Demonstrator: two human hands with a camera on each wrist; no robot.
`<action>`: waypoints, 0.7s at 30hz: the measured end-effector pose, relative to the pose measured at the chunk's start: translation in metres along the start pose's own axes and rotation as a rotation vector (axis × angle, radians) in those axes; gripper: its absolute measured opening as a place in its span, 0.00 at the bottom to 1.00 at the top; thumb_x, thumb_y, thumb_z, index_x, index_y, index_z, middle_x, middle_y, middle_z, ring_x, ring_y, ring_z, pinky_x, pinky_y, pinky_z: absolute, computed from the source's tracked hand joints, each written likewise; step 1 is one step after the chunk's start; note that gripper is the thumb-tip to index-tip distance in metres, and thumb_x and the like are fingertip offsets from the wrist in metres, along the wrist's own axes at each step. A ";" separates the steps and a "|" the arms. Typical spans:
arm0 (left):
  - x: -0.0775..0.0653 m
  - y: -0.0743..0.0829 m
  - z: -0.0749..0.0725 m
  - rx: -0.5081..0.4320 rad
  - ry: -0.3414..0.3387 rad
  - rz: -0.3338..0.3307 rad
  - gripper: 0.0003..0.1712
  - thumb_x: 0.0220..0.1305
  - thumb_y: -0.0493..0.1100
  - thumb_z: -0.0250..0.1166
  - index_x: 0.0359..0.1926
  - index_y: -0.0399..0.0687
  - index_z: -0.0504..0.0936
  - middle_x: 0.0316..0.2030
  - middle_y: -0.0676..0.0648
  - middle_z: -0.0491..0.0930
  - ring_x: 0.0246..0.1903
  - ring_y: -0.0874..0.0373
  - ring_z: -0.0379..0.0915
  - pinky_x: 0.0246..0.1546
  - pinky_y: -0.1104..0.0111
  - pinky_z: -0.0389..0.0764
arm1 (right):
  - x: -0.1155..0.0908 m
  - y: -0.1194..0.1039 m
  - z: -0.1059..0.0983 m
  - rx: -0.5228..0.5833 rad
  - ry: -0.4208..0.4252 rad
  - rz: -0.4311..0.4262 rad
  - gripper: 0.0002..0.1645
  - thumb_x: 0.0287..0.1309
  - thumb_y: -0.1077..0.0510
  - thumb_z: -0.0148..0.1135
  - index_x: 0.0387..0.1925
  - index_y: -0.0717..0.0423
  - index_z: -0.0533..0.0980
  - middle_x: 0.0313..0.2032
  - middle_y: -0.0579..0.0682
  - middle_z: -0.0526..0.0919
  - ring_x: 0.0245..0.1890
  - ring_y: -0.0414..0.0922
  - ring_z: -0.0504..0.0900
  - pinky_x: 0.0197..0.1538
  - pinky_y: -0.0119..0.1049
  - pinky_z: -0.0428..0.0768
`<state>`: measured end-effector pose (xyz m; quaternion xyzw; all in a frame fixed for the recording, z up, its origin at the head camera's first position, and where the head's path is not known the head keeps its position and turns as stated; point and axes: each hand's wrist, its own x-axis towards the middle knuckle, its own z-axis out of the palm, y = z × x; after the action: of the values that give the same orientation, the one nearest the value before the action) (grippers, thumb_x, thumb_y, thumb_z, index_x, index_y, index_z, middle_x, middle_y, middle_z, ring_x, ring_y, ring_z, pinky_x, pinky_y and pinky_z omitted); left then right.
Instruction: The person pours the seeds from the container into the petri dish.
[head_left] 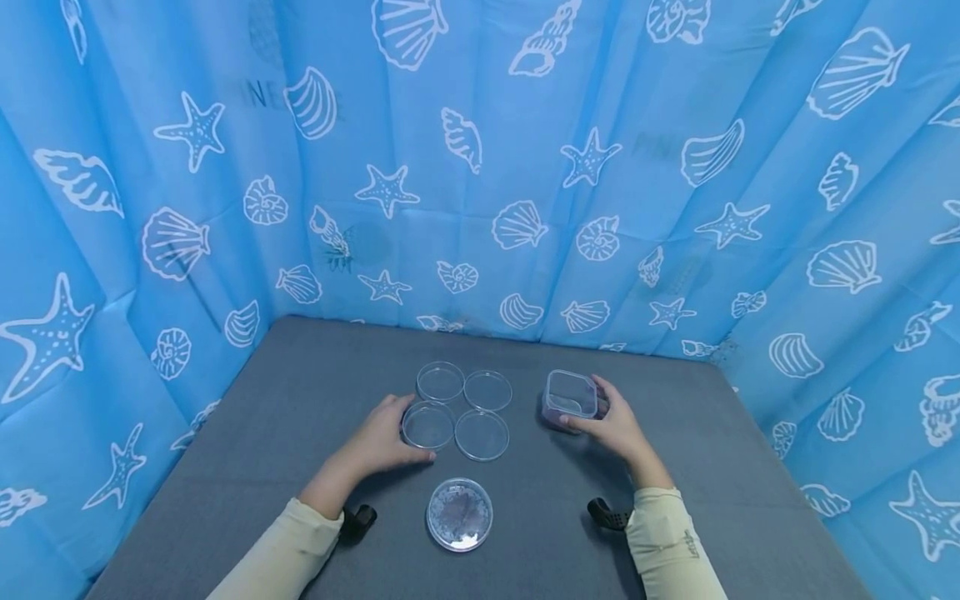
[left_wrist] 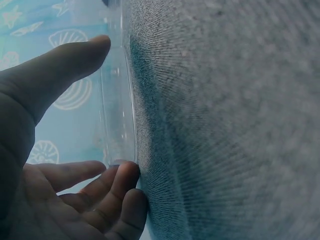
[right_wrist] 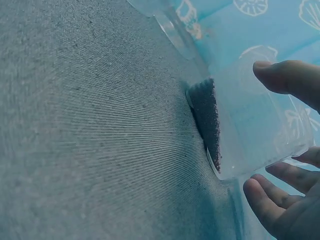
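My left hand (head_left: pixel 384 435) is at the nearest-left clear petri dish (head_left: pixel 428 426) of a close-set group. In the left wrist view, thumb and curled fingers (left_wrist: pixel 125 175) span the rim of that dish (left_wrist: pixel 119 120) at the cloth surface. On the right, my right hand (head_left: pixel 611 421) grips a clear square plastic container (head_left: pixel 571 395), thumb on the near side and fingers round the far side. Dark fine granules (right_wrist: pixel 206 120) lie in its bottom in the right wrist view. Whether its base is fully flat on the cloth, I cannot tell.
Beside the left hand's dish stand more clear petri dishes (head_left: pixel 482 435), touching or nearly so. Closer to me sits a round dish (head_left: pixel 460 515) with speckled purplish-grey contents. Grey cloth (head_left: pixel 540 517) covers the table, and a blue shell-print curtain (head_left: pixel 480 192) encloses its back and sides.
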<state>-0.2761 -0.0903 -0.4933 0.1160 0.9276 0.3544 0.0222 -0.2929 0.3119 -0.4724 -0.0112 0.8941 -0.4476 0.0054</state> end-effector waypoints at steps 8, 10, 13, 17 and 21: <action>0.000 0.003 -0.001 0.025 -0.023 -0.017 0.61 0.37 0.60 0.81 0.71 0.41 0.65 0.60 0.39 0.70 0.62 0.43 0.69 0.61 0.48 0.72 | 0.003 0.005 -0.001 0.062 -0.025 0.019 0.65 0.49 0.44 0.76 0.77 0.54 0.45 0.72 0.63 0.59 0.70 0.61 0.64 0.67 0.56 0.67; 0.001 0.004 -0.001 0.038 -0.028 -0.024 0.61 0.37 0.61 0.81 0.70 0.43 0.65 0.59 0.40 0.71 0.61 0.44 0.69 0.60 0.48 0.72 | 0.004 0.006 -0.001 0.080 -0.026 0.022 0.64 0.49 0.45 0.76 0.77 0.54 0.46 0.72 0.62 0.59 0.70 0.61 0.63 0.67 0.56 0.66; 0.003 0.005 0.000 0.061 -0.034 -0.037 0.60 0.38 0.62 0.80 0.70 0.45 0.66 0.56 0.42 0.71 0.59 0.46 0.70 0.58 0.49 0.74 | 0.005 0.008 -0.002 0.084 -0.028 0.016 0.63 0.50 0.46 0.76 0.76 0.55 0.47 0.71 0.61 0.60 0.70 0.61 0.64 0.66 0.55 0.68; 0.004 0.004 0.001 0.083 -0.042 -0.047 0.58 0.39 0.64 0.79 0.70 0.46 0.67 0.55 0.44 0.70 0.57 0.48 0.70 0.57 0.50 0.75 | 0.003 0.005 -0.002 0.089 -0.035 0.014 0.60 0.50 0.47 0.76 0.75 0.56 0.50 0.71 0.62 0.61 0.68 0.61 0.66 0.63 0.53 0.70; 0.004 0.004 0.001 0.081 -0.038 -0.046 0.58 0.39 0.65 0.79 0.69 0.46 0.68 0.54 0.44 0.71 0.57 0.48 0.71 0.57 0.50 0.75 | 0.000 0.001 -0.003 0.103 -0.036 0.028 0.59 0.50 0.47 0.76 0.75 0.56 0.52 0.71 0.61 0.61 0.68 0.61 0.66 0.63 0.54 0.69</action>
<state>-0.2789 -0.0863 -0.4911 0.1022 0.9430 0.3138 0.0435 -0.2932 0.3151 -0.4714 -0.0065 0.8696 -0.4929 0.0283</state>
